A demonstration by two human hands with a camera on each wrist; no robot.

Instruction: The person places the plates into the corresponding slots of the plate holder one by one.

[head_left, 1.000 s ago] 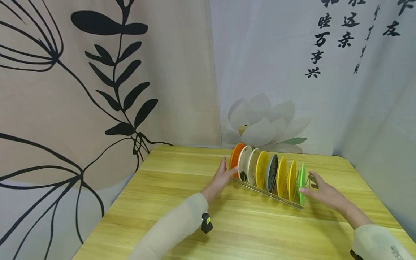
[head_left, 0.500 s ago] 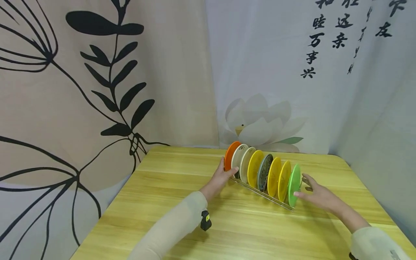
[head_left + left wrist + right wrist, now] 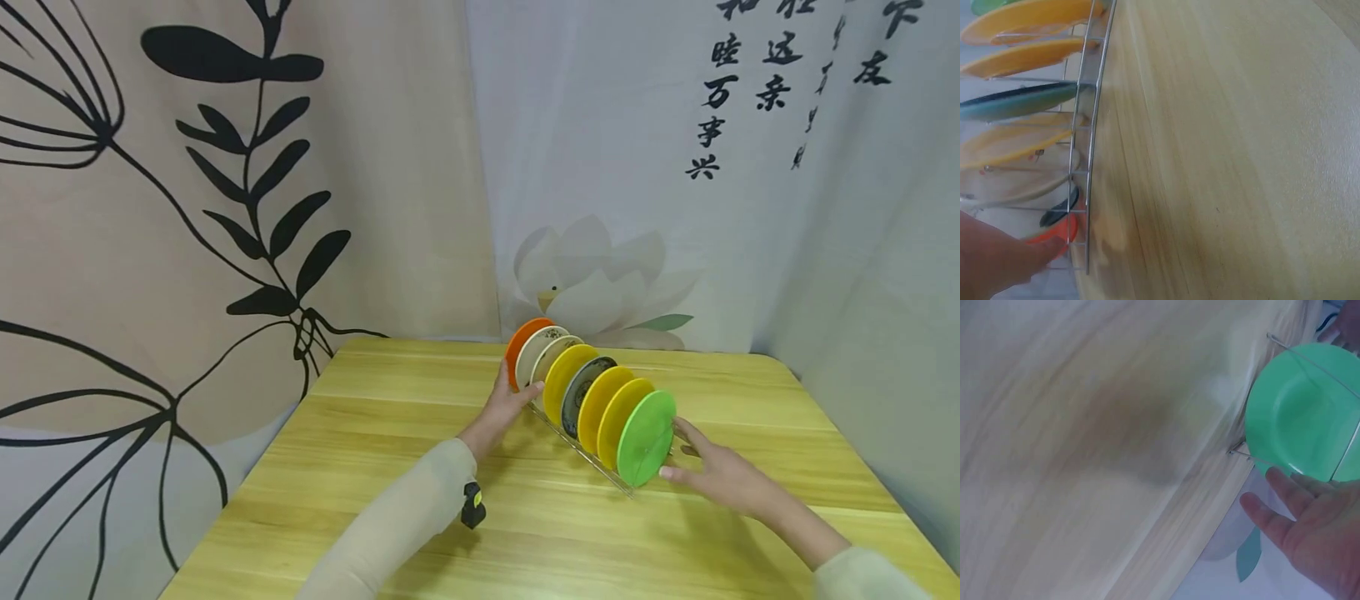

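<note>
A wire dish rack (image 3: 581, 454) stands on the wooden table, holding a row of upright plates. An orange plate (image 3: 520, 342) is at its left end and a green plate (image 3: 647, 437) at its right end. My left hand (image 3: 504, 410) grips the rack's left end, thumb in front; in the left wrist view its thumb (image 3: 1047, 249) lies by the orange plate's edge. My right hand (image 3: 716, 475) holds the right end beside the green plate. The right wrist view shows outstretched fingers (image 3: 1269, 519) near the rack's end wires, the others partly hidden.
Between the end plates stand cream plates (image 3: 537, 354), yellow plates (image 3: 567, 379) and a dark grey-blue patterned plate (image 3: 581, 396). The wooden table (image 3: 360, 467) reaches back to a printed curtain (image 3: 405, 208). Another curtain side (image 3: 862, 275) borders the table's right edge.
The rack has turned, its right end swinging toward me and leftward, so the green plate's face now shows. Both hands have moved with it, the right one nearer and further left.
</note>
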